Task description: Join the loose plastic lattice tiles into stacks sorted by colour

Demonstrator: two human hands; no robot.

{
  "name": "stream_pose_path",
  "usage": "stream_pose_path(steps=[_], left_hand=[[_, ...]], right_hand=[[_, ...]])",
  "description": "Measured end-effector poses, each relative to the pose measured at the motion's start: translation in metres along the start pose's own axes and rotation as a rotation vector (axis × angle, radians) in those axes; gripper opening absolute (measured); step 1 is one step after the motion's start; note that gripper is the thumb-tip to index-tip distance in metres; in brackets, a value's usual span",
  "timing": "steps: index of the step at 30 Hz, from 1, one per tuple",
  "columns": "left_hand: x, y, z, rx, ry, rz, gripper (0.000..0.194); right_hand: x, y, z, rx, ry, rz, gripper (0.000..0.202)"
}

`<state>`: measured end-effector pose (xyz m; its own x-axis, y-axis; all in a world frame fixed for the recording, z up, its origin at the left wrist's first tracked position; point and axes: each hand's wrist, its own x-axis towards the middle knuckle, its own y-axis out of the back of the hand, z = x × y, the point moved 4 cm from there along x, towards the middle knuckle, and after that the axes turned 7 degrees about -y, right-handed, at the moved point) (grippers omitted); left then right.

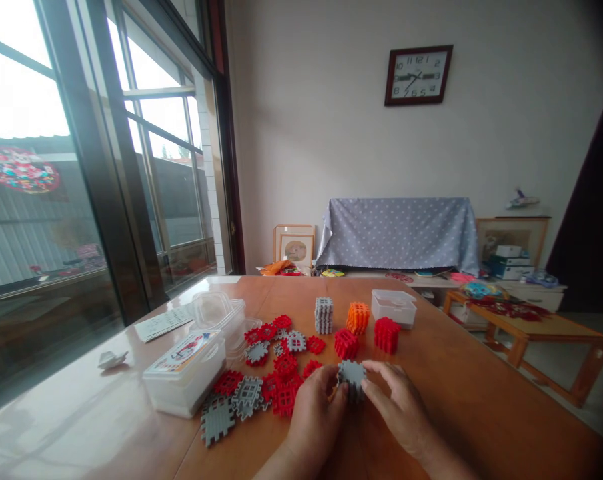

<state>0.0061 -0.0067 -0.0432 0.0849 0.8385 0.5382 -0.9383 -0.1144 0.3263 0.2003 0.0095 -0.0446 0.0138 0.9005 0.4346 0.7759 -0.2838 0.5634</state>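
Inward, the left hand [315, 410] and right hand [400, 403] bend — each grip pinching the gray stack [352, 375].

The single view comes from the person's head, looking forward and down over the tabletop [486, 400] from its near side, with the tabletop running out of the bottom of the frame. The left hand [317, 412] and right hand [399, 407] reach in from the lower edge, closest to the lens, right of the middle. Beyond them, the view faces the back wall [306, 127] roughly square on, far enough off to take in the wall clock [418, 75] high on the right. It is wide, catching the window [95, 160] along the left, whose uprights lean.
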Motion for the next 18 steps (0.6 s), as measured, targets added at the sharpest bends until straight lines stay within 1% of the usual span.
stream_pose_path(steps=[5, 10, 12, 16, 18], left_hand=[[0.001, 0.0, -0.001, 0.059, -0.015, -0.003, 0.022], [0.001, 0.0, -0.001, 0.073, -0.004, -0.017, 0.024], [0.001, 0.0, 0.0, 0.074, 0.004, -0.026, 0.024], [0.002, 0.0, -0.001, 0.073, -0.004, -0.037, 0.025], [0.002, -0.001, -0.002, 0.089, -0.013, -0.03, 0.025]], right_hand=[[0.001, -0.001, -0.009, -0.04, 0.073, -0.034, 0.035], [0.001, -0.003, -0.009, -0.035, 0.088, -0.057, 0.038], [0.001, -0.004, -0.004, -0.002, 0.055, -0.051, 0.04], [0.001, -0.008, 0.01, 0.109, -0.062, -0.046, 0.042], [0.001, -0.01, 0.015, 0.139, -0.086, -0.053, 0.043]])
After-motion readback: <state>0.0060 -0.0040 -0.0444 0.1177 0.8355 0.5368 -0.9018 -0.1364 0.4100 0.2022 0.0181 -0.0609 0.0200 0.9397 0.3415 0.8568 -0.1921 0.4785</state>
